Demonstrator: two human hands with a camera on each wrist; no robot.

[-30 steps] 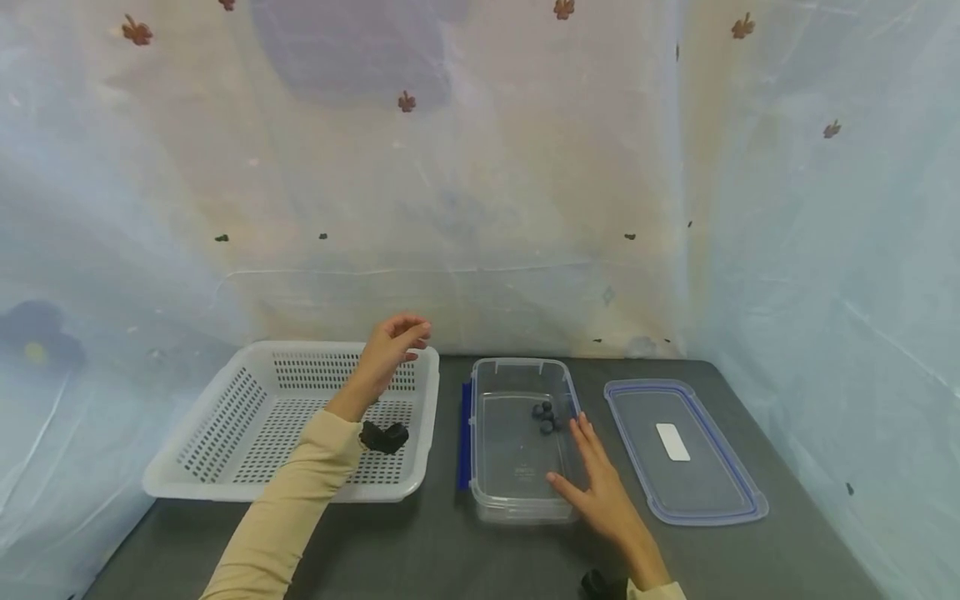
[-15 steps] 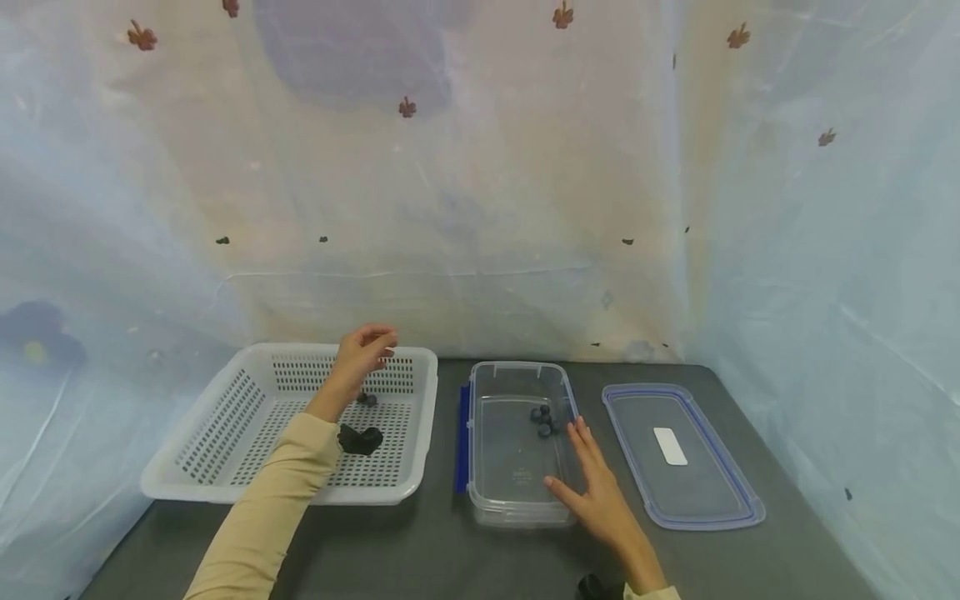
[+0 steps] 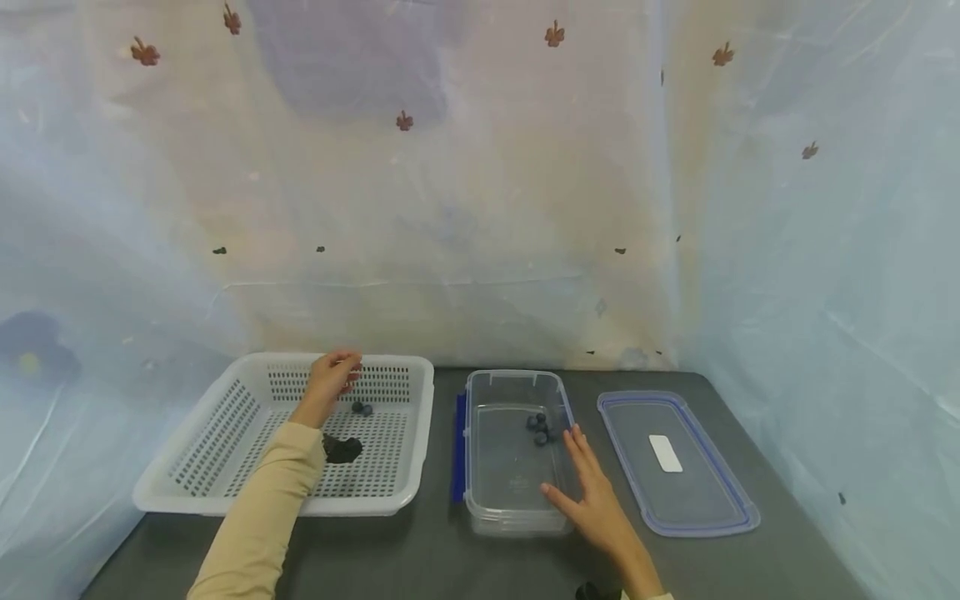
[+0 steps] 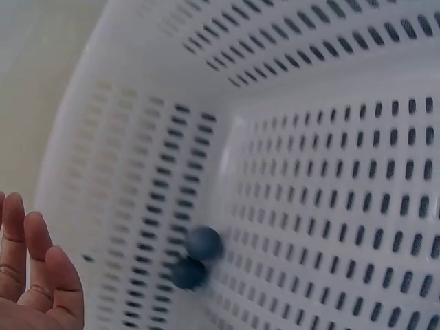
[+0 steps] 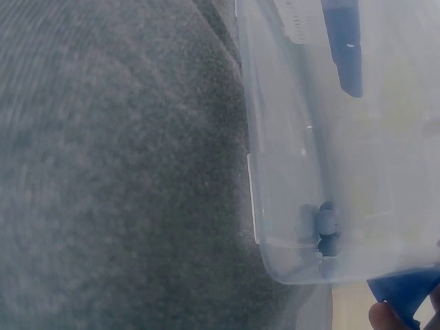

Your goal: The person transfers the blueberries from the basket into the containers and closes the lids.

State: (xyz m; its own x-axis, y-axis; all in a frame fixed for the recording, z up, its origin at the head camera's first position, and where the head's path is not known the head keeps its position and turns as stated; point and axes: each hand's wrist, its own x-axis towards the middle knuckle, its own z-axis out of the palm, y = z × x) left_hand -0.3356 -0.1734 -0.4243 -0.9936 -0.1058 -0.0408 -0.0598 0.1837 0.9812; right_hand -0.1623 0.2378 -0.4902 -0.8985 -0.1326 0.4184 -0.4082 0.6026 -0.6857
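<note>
Over the back part of a white perforated plastic basket (image 3: 420, 433), my left hand (image 3: 330, 383) hovers with loosely bent fingers and nothing visible in them. Two blueberries (image 4: 196, 258) lie together against the basket's wall, beside the hand in the left wrist view; the head view has these blueberries (image 3: 362, 408) just right of the hand. My right hand (image 3: 596, 500) rests with spread, fairly straight fingers along the right side of a clear plastic food box (image 3: 502, 483). Several blueberries (image 3: 538, 427) sit inside that box near its right wall. Fingertips touch a blue clasp (image 5: 405, 292) in the right wrist view.
A clear lid with a blue seal (image 3: 712, 467) and a white label lies flat to the right of the box. A blue clasp (image 3: 459, 450) hangs along the box's left side. Dark grey cloth covers the table (image 3: 420, 567); a patterned sheet (image 3: 450, 208) hangs behind.
My left hand has moved left and down over the basket, uncovering the two blueberries there. The right hand stays at the box. The head view has tilted up slightly.
</note>
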